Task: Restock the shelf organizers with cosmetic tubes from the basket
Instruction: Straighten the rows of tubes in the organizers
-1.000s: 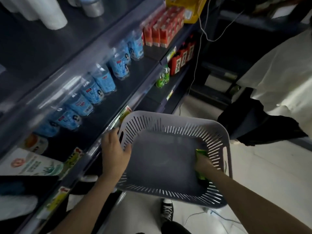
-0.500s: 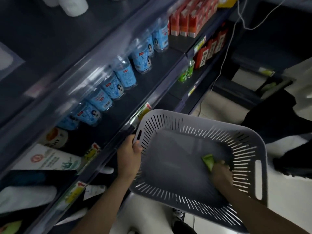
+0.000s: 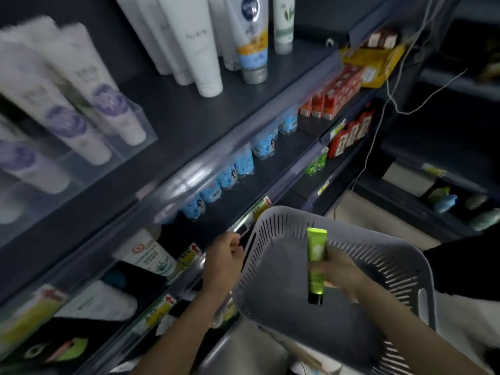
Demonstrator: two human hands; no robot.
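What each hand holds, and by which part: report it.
The right hand grips the green tube around its middle, black cap down. The left hand grips the basket by its shelf-side rim, at the handle slot.

Matt grey plastic basket [image 3: 400, 269]; glossy plastic tube [image 3: 316, 262].

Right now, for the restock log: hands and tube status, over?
Left hand grips gray basket rim. Right hand holds green tube over basket. Nothing seen blocking the shelf.

head cam | 1 view | down-forward | close over basket [image 3: 392, 263] | shelves [image 3: 189, 117] left
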